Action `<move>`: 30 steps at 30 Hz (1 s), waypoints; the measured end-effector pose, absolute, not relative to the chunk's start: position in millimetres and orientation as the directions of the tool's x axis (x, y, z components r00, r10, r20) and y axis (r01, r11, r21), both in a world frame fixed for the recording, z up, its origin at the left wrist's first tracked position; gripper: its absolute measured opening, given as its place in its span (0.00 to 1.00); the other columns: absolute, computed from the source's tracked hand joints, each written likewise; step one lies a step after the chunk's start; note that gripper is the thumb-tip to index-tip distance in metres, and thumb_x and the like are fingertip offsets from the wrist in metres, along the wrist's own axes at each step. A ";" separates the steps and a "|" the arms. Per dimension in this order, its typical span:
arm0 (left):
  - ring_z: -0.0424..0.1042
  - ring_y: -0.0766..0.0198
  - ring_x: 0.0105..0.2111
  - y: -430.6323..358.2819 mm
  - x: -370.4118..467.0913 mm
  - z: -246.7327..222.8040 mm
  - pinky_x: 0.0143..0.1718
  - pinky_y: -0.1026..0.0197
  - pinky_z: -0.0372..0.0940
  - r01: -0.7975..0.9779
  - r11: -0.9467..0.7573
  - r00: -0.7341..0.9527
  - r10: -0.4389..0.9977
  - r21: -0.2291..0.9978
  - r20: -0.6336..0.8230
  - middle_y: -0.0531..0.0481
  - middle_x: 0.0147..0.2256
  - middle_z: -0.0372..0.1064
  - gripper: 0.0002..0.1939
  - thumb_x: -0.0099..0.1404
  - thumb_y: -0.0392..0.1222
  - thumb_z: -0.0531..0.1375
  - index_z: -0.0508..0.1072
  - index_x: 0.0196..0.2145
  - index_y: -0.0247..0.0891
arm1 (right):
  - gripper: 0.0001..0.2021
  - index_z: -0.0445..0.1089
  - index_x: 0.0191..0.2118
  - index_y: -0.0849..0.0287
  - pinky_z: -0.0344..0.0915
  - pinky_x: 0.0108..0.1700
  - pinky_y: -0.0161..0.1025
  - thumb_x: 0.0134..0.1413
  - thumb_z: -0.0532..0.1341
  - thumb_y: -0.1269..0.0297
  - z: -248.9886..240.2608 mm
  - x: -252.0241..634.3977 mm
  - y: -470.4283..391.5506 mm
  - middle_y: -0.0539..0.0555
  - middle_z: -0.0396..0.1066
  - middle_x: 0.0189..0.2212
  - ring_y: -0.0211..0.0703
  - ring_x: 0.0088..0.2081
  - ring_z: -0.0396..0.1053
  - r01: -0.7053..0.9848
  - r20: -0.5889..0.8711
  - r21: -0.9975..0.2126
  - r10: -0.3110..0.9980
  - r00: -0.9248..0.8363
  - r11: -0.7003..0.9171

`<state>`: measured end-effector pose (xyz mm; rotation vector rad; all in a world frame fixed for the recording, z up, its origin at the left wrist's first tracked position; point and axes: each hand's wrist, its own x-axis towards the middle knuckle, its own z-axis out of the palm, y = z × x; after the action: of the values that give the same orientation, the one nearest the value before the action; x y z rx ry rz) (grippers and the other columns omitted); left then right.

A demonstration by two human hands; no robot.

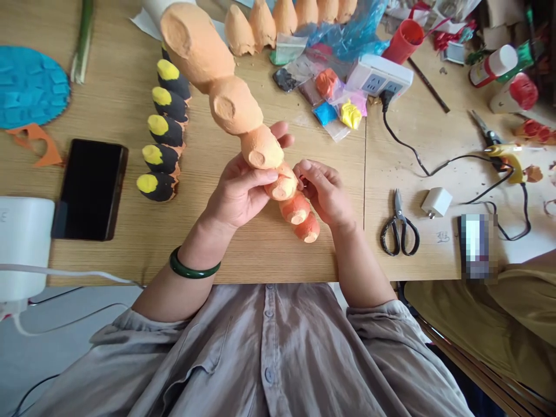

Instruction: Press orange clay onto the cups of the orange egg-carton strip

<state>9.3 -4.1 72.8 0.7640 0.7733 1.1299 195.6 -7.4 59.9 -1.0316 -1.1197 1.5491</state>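
A long chain of rounded orange segments [237, 104] slants across the middle, wide at the top and tapering to redder, smaller segments near the table's front edge. My left hand [238, 191] is closed around its lower part, thumb on top and fingers behind. My right hand [328, 194] is pinched against the chain's right side, beside the narrow segments. A small reddish bit shows at its fingertips, too small to name. The chain's upper end meets a white, rounded piece [163, 4] at the top edge.
Left: black-and-yellow cups [167, 127], a black phone [91, 188], a blue oval [32, 87]. Behind: orange cones [263, 23], bagged coloured clay [328, 87], a power strip [380, 75]. Right: scissors [398, 226], a white charger [436, 201], a yellow glue gun [508, 159], and another person's sleeve [499, 313].
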 end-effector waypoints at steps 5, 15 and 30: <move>0.74 0.45 0.77 -5.1 6.7 75.9 0.58 0.50 0.85 -0.491 0.223 0.217 0.967 0.842 -0.130 0.58 0.61 0.87 0.27 0.56 0.39 0.76 0.90 0.53 0.59 | 0.30 0.75 0.29 0.53 0.67 0.35 0.40 0.56 0.83 0.32 48.3 202.1 -3.2 0.47 0.66 0.30 0.39 0.31 0.60 -0.222 -0.035 -0.968 0.940 -0.340 -0.117; 0.83 0.39 0.67 2.7 2.1 67.6 0.62 0.43 0.84 -0.424 0.406 0.345 0.899 0.810 -0.270 0.45 0.49 0.87 0.10 0.68 0.46 0.77 0.85 0.44 0.45 | 0.32 0.74 0.31 0.53 0.74 0.52 0.46 0.61 0.78 0.28 45.5 207.6 1.6 0.49 0.66 0.33 0.45 0.43 0.71 -0.114 0.117 -0.990 0.949 -0.291 0.087; 0.87 0.53 0.51 3.8 1.8 54.1 0.52 0.54 0.84 -0.458 0.452 0.348 0.883 0.765 -0.314 0.48 0.46 0.87 0.09 0.66 0.35 0.79 0.87 0.42 0.42 | 0.33 0.73 0.30 0.54 0.68 0.43 0.41 0.61 0.78 0.28 48.7 208.2 1.5 0.47 0.66 0.31 0.40 0.35 0.63 -0.092 0.099 -0.993 0.951 -0.292 0.075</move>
<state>1.8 3.8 54.1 0.6267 0.7988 0.9470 208.2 1.5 48.7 -0.9264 -1.4033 1.3932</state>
